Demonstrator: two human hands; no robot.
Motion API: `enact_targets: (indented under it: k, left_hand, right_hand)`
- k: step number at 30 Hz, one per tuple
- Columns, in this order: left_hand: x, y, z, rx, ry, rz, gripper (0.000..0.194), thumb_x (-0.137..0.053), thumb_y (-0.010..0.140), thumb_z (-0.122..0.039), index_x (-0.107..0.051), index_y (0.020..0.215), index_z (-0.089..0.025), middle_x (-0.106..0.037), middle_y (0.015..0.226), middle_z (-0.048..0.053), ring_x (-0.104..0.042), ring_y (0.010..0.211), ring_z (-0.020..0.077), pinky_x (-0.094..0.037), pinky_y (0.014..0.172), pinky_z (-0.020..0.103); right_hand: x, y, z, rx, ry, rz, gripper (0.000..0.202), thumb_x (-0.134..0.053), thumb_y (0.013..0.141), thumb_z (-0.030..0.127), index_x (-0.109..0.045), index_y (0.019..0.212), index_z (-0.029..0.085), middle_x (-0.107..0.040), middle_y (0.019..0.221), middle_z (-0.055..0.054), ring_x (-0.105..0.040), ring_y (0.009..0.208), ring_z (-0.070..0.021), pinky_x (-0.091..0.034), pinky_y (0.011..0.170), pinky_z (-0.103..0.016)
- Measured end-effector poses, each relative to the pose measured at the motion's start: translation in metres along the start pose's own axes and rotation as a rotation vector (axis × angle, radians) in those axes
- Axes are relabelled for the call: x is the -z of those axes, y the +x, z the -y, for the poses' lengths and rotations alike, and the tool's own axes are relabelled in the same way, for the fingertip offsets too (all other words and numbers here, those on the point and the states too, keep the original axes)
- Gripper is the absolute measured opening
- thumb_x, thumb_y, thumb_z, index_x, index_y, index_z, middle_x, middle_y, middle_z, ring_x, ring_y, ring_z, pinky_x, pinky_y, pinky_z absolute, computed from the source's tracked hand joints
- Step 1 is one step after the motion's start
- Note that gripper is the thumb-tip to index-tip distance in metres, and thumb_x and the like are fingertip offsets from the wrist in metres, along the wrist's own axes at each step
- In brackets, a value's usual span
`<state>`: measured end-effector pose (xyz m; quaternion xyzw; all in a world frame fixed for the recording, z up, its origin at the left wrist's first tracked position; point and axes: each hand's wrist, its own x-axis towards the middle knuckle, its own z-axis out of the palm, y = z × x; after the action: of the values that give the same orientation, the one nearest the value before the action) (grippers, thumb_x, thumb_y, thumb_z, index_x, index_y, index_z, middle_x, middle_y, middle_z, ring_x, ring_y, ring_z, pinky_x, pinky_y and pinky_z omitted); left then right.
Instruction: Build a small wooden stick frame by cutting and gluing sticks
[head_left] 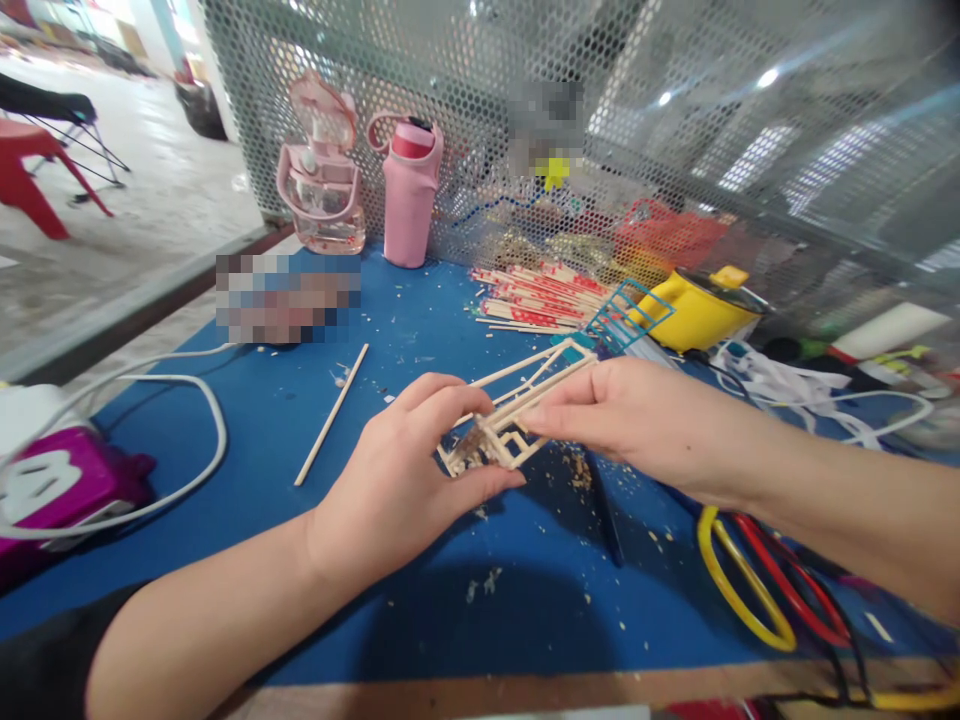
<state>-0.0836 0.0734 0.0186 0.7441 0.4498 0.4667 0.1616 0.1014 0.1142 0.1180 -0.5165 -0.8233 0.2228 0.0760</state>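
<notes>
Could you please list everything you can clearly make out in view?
Stick frame: one, pale wood, centre
Loose stick: one, pale wood, left of centre
Stick pile: many, pale and red, back centre
Open-lidded bottle: one, clear and pink, back left
Strapped bottle: one, pink, right of it
Pot: one, yellow, back right
Lattice: one, blue, right of centre
Crumbs: many, pale, scattered
Looped handles: at least two, yellow and red, lower right
Cable: one, white, left
Boxy object: one, purple and white, left edge
Stool: one, red, far left
Perforated panel: one, grey, behind
Tabletop: one, blue, centre
Left hand: one, bare, on frame
Right hand: one, bare, on frame
</notes>
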Motion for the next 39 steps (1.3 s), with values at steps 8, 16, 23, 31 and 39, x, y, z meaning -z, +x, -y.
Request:
enact_targets:
  k: [8,16,23,31,39]
  left_hand:
    - [0.003,0.002,0.005,0.042,-0.153,0.062,0.034,-0.07,0.075,-0.028,-0.057,0.106,-0.021,-0.061,0.109,0.007,-0.058,0.104,0.02,-0.05,0.091,0.035]
    - [0.025,0.03,0.031,0.233,-0.675,0.318,0.062,-0.066,0.072,-0.012,-0.045,0.13,-0.02,-0.052,0.136,0.014,-0.052,0.124,0.0248,-0.048,0.098,0.038]
    - [0.03,0.034,0.033,0.256,-0.704,0.376,0.075,-0.068,0.074,-0.018,-0.035,0.141,-0.026,-0.035,0.151,0.013,-0.038,0.136,0.0249,-0.043,0.104,0.04]
    - [0.012,0.073,0.038,0.349,-0.774,0.242,0.079,-0.071,0.071,-0.015,-0.035,0.141,-0.02,-0.056,0.133,0.017,-0.056,0.12,0.0248,-0.047,0.097,0.041]
    - [-0.008,0.079,0.045,0.442,-0.744,-0.094,0.072,-0.073,0.053,0.002,-0.056,0.12,-0.02,-0.061,0.121,0.01,-0.054,0.117,0.0236,-0.043,0.098,0.038]
  right_hand:
    - [0.03,-0.024,-0.004,-0.143,0.077,-0.136,0.035,-0.054,0.082,0.054,-0.067,0.07,0.024,-0.049,0.05,0.003,-0.04,0.041,-0.0096,-0.029,0.038,-0.025]
    - [-0.002,-0.036,-0.058,0.16,0.022,-0.411,0.052,-0.059,0.08,0.054,-0.054,0.122,0.023,-0.058,0.126,-0.01,-0.054,0.115,-0.0294,-0.045,0.095,-0.042]
    - [-0.027,-0.037,-0.086,0.229,0.308,-0.029,0.118,-0.077,0.059,0.059,-0.007,0.149,0.027,-0.023,0.155,-0.013,-0.025,0.14,-0.0321,-0.029,0.111,-0.047]
    - [-0.014,-0.03,-0.051,-0.006,0.659,-0.057,0.057,-0.044,0.089,0.055,-0.039,0.134,0.02,-0.068,0.091,-0.006,-0.064,0.073,-0.0171,-0.049,0.06,-0.027]
    - [-0.053,0.002,-0.042,-0.114,0.886,-0.141,0.02,-0.049,0.084,0.038,-0.049,0.074,0.02,-0.047,0.047,0.007,-0.035,0.037,-0.0072,-0.024,0.037,-0.02]
